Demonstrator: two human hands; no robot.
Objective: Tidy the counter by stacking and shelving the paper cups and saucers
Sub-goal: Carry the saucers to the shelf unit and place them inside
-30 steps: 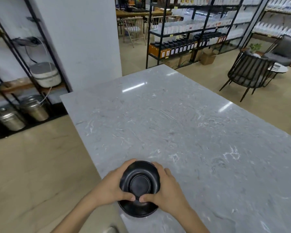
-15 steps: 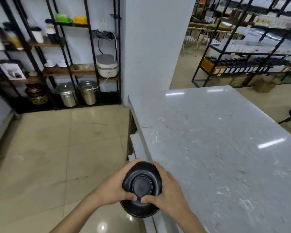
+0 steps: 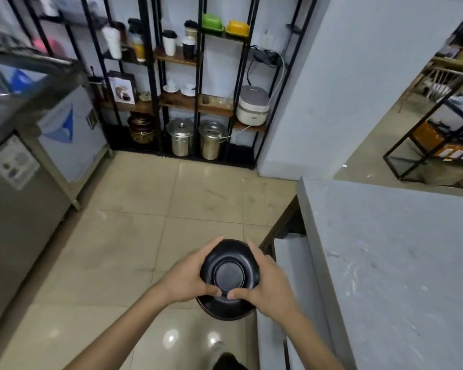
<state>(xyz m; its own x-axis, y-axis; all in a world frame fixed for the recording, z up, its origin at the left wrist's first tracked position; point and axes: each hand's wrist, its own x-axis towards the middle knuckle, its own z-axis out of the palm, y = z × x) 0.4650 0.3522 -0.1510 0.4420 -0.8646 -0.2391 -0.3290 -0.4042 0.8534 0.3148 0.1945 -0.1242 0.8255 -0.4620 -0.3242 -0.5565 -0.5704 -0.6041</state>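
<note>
A stack of black saucers (image 3: 229,275) is held in front of me over the tiled floor, left of the grey marble counter (image 3: 401,263). My left hand (image 3: 187,276) grips its left side and my right hand (image 3: 267,284) its right side, thumbs meeting on the near rim. A lower saucer's edge (image 3: 225,311) shows beneath my hands. Paper cups (image 3: 169,43) stand on the upper board of the black metal shelf (image 3: 198,102) against the far wall, and white cups on saucers (image 3: 179,89) sit one board lower.
The shelf also holds a white rice cooker (image 3: 253,105), two steel pots (image 3: 195,138) at floor level and green and yellow boxes (image 3: 225,25) on top. A steel cabinet (image 3: 24,182) stands at left. A white pillar (image 3: 332,89) rises behind the counter.
The view has swung left from the counter top to the floor and the wall shelf. The saucer stack has left the counter and stays gripped in both hands.
</note>
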